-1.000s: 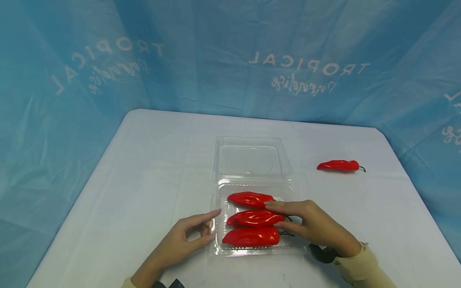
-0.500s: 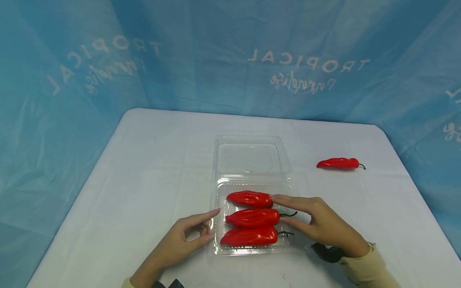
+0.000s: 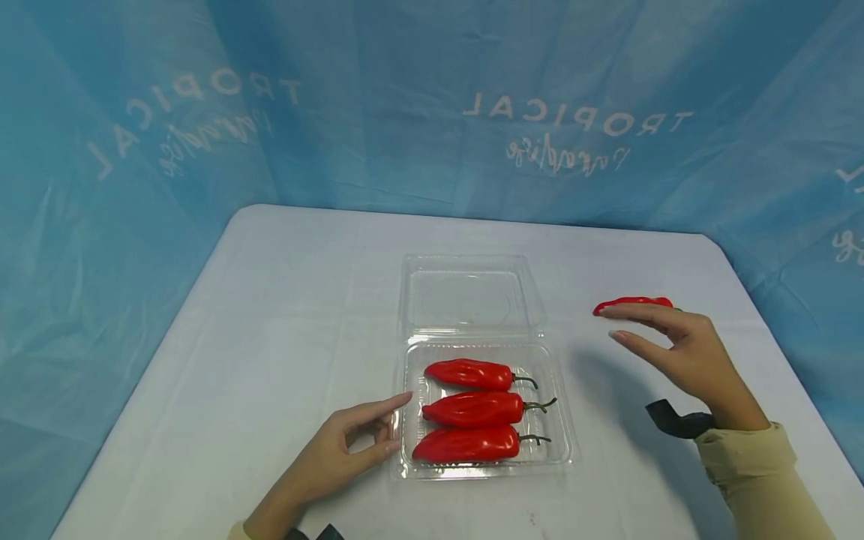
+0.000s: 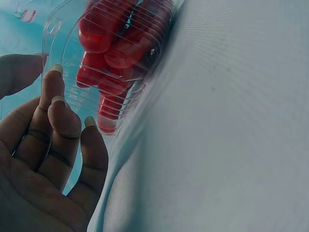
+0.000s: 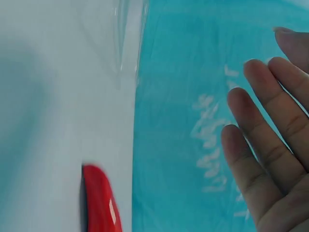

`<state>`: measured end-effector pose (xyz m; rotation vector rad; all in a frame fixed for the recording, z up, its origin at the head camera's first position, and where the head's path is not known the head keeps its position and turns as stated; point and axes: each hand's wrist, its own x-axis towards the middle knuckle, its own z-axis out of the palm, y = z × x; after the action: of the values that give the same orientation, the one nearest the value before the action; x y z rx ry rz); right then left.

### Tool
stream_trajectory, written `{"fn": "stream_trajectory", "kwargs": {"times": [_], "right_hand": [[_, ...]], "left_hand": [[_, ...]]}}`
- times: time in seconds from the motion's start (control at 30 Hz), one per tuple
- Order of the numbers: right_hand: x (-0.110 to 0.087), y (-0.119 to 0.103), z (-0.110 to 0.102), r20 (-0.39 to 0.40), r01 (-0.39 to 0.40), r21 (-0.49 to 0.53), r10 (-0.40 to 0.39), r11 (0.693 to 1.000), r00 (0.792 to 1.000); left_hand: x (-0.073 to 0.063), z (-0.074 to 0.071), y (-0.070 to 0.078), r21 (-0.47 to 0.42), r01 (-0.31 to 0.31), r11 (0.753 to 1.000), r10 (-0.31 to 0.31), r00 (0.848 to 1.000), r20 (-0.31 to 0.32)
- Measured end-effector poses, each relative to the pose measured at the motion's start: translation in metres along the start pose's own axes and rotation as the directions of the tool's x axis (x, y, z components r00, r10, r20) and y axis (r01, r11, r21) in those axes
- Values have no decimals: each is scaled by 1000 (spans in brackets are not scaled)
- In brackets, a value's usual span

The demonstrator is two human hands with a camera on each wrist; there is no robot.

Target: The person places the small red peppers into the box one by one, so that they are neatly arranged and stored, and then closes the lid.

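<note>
1. Biggest thing first: blue plastic sheeting (image 3: pixel 378 112) hangs behind the container and out to both sides, with "TROPICAL Paradise" lettering reading backwards.
2. The white surface (image 3: pixel 290 300) sits under the container and runs well past it on either side. Rounded far corners, few marks.
3. Landmark: the clear plastic container (image 3: pixel 487 472). Its lid (image 3: pixel 466 292) is flipped back, lying on the far side of the base.
4. Right hand (image 3: pixel 695 360): off to the right of the container, raised, with its shadow falling on the surface between. Fingers curved, thumb well apart from them, nothing held.
5. Left hand (image 3: pixel 331 454): at the container's left rim. Fingers relaxed and spread, tips up against the edge; doesn't look like much of a grip to me.
6. Three red peppers (image 3: pixel 472 409) lie side by side inside the container base, stems to the right.
7. The one that matters, the loose red pepper (image 3: pixel 633 300): right of the container, about level with the lid, long axis running left to right, tip pointing containerward. It's just beyond and below the right fingers, not touching going by the right wrist view. Right hand's way nearer.
</note>
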<state>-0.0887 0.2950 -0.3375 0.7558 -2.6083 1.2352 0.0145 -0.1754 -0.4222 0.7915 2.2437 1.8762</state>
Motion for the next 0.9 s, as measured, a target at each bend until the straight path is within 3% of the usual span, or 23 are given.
{"fn": "stream_trajectory", "kwargs": {"times": [0.13, 0.37, 0.5, 0.7, 0.8, 0.9], "right_hand": [[3, 19, -9, -33, -66, -5, 66, 998, 997], [7, 49, -18, -43, -225, -116, 222, 967, 974], [7, 69, -27, -38, -362, -173, 361, 916, 932], [-2, 101, -44, -12, -519, -129, 522, 845, 853], [-8, 114, -48, 3, -557, -129, 562, 820, 827], [-13, 125, -47, 23, -572, -128, 579, 810, 815]], "left_hand": [[-3, -1, 2, -13, 31, 999, -31, 1000, -2], [-5, -3, 3, -3, 15, 1000, -15, 1000, 1], [-7, -4, 2, 5, 32, 999, -32, 999, -1], [-5, -3, 5, 22, 57, 998, -57, 998, -5], [-2, -1, 6, 17, 62, 998, -62, 998, -4], [-1, 0, 5, 7, 46, 999, -46, 999, -4]]}}
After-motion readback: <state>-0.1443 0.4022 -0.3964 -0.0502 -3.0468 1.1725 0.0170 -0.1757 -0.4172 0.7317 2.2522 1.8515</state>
